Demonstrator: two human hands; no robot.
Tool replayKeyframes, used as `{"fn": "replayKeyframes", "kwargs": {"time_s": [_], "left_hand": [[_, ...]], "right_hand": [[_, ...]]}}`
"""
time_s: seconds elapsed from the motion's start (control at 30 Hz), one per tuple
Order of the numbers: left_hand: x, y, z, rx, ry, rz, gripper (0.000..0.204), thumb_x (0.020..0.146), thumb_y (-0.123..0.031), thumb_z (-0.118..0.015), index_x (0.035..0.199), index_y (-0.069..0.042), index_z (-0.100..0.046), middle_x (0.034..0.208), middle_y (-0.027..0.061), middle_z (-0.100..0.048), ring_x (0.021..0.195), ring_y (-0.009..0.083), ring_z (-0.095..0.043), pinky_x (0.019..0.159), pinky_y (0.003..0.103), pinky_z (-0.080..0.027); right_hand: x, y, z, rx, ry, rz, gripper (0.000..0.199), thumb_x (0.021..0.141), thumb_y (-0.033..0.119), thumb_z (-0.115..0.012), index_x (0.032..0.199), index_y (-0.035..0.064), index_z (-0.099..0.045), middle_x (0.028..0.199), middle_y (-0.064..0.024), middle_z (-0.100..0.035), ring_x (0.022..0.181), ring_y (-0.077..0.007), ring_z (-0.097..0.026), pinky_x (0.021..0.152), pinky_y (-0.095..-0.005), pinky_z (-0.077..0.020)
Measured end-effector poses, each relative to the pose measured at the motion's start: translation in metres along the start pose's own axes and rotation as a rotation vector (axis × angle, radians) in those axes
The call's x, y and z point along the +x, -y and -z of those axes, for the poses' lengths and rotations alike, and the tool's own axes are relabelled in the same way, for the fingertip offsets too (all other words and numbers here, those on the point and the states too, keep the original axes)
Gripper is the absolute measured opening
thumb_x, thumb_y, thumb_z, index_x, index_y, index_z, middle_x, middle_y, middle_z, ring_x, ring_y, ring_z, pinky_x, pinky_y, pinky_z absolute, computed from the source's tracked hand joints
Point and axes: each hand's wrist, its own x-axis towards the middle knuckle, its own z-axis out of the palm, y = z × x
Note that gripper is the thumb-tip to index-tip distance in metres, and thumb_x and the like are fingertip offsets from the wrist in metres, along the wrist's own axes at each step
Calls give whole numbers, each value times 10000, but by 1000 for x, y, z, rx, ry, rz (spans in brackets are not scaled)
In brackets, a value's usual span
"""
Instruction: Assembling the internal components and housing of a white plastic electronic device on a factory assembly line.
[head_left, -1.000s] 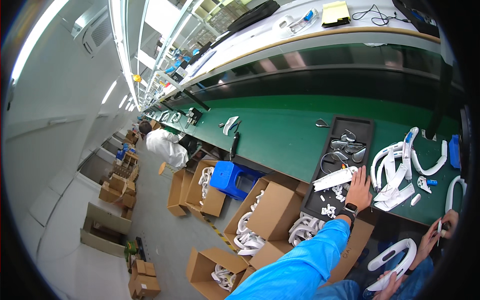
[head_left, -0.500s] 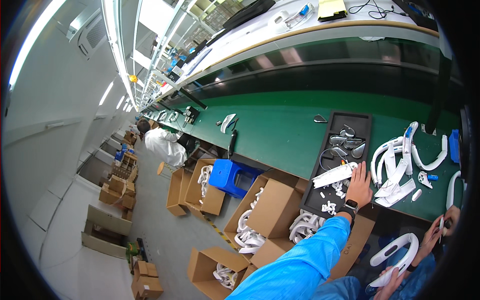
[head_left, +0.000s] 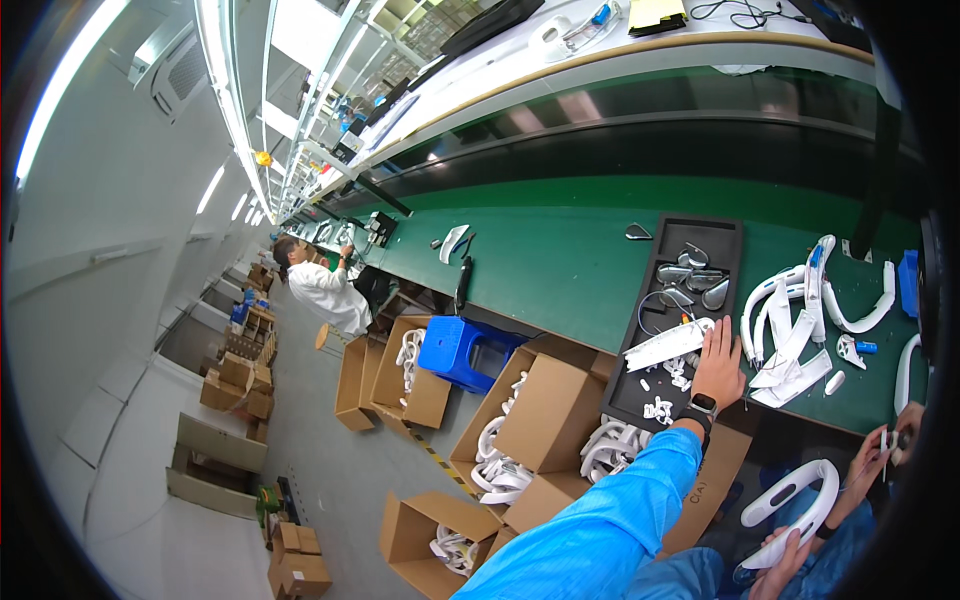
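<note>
My left hand (head_left: 716,366), with a dark watch at its wrist, lies flat with fingers stretched out at the right edge of a black parts tray (head_left: 725,235). Its fingertips are beside one end of a long white shell piece (head_left: 665,345); whether they touch it is unclear. Small white parts (head_left: 658,410) and several shiny grey teardrop-shaped pieces (head_left: 676,273) lie in the tray. At the lower right, my right hand (head_left: 782,566) grips a white U-shaped neck fan (head_left: 822,507) by its lower end. The right wrist is hidden.
White curved housings (head_left: 800,325) lie on the green bench (head_left: 560,250) right of the tray. A co-worker's hands (head_left: 862,468) handle something thin at the far right. Cardboard boxes (head_left: 550,415) of white parts and a blue stool (head_left: 455,355) stand below the bench.
My left hand stays by the tray and my right hand keeps the neck fan. The view has shifted slightly. The distant person in white has turned the head and raised an arm.
</note>
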Motion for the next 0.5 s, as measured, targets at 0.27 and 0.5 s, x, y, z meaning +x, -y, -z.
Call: {"fn": "replayKeyframes", "kwargs": {"time_s": [0.27,0.5], "left_hand": [[-2,-3,-1,3,-9,15,610,730,-231,-608,1270,43,-537,1515,287,-246,1409,418,-250,1173,501,-178],[3,-11,-21,-63,56,-28,610,679,-181,-642,1233,56,-549,1497,313,-271,1400,452,-264,1147,534,-242]], "right_hand": [[12,-10,20,-37,-14,-46,372,960,56,-482,1317,-3,-397,919,-162,-637,754,-231,-645,703,-340,-560],[14,-65,54,115,-187,117,391,937,235,-604,1239,68,-419,804,-116,-618,609,-178,-613,539,-311,-538]]}}
